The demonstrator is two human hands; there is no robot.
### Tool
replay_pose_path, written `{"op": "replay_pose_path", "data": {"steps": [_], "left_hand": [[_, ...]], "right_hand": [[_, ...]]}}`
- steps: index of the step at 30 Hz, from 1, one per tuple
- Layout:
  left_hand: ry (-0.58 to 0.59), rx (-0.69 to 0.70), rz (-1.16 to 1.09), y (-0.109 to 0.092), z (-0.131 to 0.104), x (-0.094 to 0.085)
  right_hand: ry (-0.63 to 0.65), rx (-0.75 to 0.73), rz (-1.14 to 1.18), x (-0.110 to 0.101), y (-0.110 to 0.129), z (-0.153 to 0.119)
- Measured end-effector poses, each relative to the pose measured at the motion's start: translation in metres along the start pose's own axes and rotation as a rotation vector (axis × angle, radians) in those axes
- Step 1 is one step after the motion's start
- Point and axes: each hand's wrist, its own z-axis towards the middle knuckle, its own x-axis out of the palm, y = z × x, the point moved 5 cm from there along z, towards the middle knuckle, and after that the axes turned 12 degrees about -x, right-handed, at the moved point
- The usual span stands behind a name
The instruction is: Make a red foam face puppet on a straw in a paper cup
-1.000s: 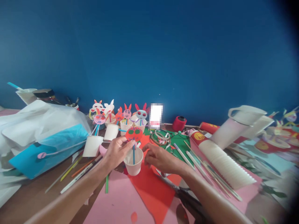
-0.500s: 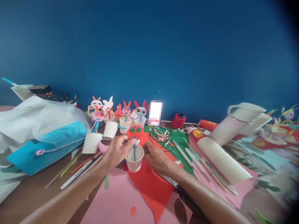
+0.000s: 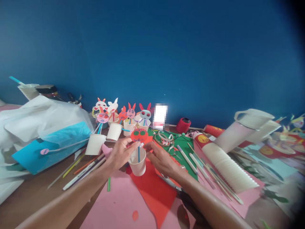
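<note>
A white paper cup (image 3: 138, 167) stands tilted on red paper in front of me. From it rises a blue straw (image 3: 138, 154) topped by a round red paper face (image 3: 139, 135) with green eyes. My left hand (image 3: 121, 152) is closed on the red paper face, its thumb in front near the top of the straw. At the cup's right rim, my right hand (image 3: 160, 157) has loosely bent fingers, spread a little, reaching toward a small white piece (image 3: 142, 144) behind the straw. Whether they touch it I cannot tell.
Several cups with paper faces (image 3: 131, 114) stand behind. Scissors (image 3: 170, 183) lie under my right forearm. Right are markers (image 3: 187, 159), stacked cups (image 3: 226, 162) and a white pitcher (image 3: 240, 130). Left are pens (image 3: 83, 173) and a plastic bag (image 3: 47, 117). A bright screen (image 3: 160, 115) is at the back.
My right hand's fingers have loosened from a tight curl and reach closer to the straw top. My left hand keeps its hold on the paper face. The view has shifted slightly.
</note>
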Motion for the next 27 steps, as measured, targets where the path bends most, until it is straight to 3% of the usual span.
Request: {"op": "replay_pose_path", "data": {"steps": [15, 27], "left_hand": [[-0.06, 0.029, 0.111, -0.005, -0.003, 0.0], [-0.001, 0.16, 0.105, -0.014, -0.004, 0.004]], "right_hand": [[-0.077, -0.022, 0.152, 0.007, -0.01, 0.003], [-0.149, 0.034, 0.255, 0.006, 0.0, 0.009]]}}
